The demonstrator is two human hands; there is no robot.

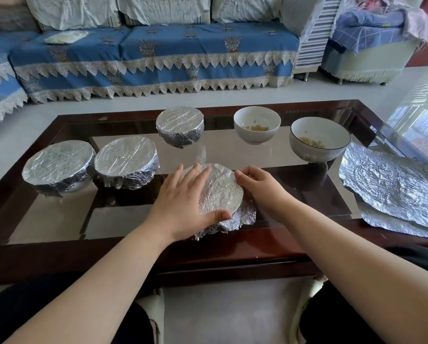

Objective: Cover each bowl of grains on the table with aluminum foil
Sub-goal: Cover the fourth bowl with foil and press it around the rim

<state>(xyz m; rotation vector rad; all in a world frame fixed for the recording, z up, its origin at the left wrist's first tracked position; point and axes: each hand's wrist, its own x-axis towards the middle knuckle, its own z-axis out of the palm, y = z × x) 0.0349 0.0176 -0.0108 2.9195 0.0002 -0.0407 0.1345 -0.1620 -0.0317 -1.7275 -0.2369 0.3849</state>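
here the left hand (183, 202) hides half the foil-covered bowl (222, 192).

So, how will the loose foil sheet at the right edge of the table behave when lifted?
The foil sheet is probably floppy and very light: it looks thin and heavily crinkled. It likely tears or creases easily, and since it appears to overhang the table, a push might slide it off.

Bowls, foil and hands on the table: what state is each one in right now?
Three far-left bowls: foil-covered.
Near bowl: foil on, being pressed down.
Two right bowls: uncovered, grains showing.
Spare foil sheets: loose, crinkled.
Left hand: flat on foil.
Right hand: fingers at the rim.
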